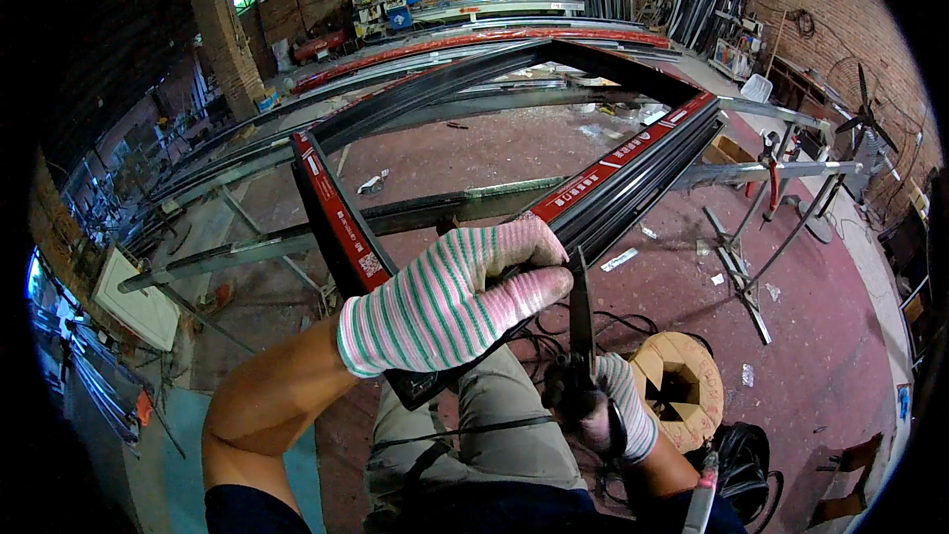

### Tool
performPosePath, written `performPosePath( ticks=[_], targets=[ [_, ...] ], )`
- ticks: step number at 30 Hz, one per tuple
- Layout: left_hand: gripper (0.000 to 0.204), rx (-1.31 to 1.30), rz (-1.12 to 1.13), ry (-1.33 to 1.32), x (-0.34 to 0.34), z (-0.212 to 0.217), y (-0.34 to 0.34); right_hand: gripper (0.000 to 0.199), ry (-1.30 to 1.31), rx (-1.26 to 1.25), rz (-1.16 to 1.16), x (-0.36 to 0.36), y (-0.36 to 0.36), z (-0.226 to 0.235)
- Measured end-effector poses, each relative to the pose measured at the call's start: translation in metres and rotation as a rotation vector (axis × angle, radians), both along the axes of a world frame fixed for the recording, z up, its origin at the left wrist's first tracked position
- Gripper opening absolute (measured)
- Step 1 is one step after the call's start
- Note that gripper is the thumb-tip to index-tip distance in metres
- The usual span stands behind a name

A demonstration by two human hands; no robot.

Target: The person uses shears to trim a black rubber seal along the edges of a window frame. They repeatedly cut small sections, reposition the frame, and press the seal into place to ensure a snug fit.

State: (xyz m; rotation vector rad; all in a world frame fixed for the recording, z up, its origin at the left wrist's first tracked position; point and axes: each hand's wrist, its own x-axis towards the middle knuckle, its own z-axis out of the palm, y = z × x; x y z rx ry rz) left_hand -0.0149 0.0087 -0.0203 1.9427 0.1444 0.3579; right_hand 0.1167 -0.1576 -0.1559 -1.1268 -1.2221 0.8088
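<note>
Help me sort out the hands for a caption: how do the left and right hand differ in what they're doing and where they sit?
The left hand lies on the corner of the black frame, fingers curled over it; the right hand grips a dark pointed tool, tip up toward that corner. The left hand sits higher and shows large, the right hand lower, half hidden. Both wear pink gloves striped green and white.

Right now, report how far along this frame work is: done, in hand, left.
Done: the dark frame with red protective strips looks assembled, its bars meeting at corners on the metal trestles. In hand: the gloved left hand grips the near corner, while the right hand holds a thin pointed tool upright against it. Left: the strips remain on; whether the corner joint is finished cannot be told.
</note>
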Motion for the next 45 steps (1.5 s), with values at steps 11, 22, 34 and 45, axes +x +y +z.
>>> performPosePath(
  ticks=[11, 22, 34, 45],
  targets=[
    [0.010, -0.037, 0.004, -0.062, -0.002, 0.005, -0.004, 0.057, -0.039, -0.051, 0.012, 0.003, 0.002, 0.002],
    [0.010, 0.175, 0.102, -0.139, -0.003, 0.001, -0.010, 0.073, -0.016, -0.023, -0.054, -0.007, 0.011, -0.003],
    [0.011, 0.066, 0.089, -0.106, -0.003, -0.001, -0.009, 0.072, -0.157, 0.043, -0.118, -0.008, 0.013, -0.002],
    [0.010, 0.045, 0.049, -0.080, -0.005, 0.000, -0.006, 0.083, 0.276, 0.059, -0.073, -0.020, 0.010, -0.005]
  ],
)
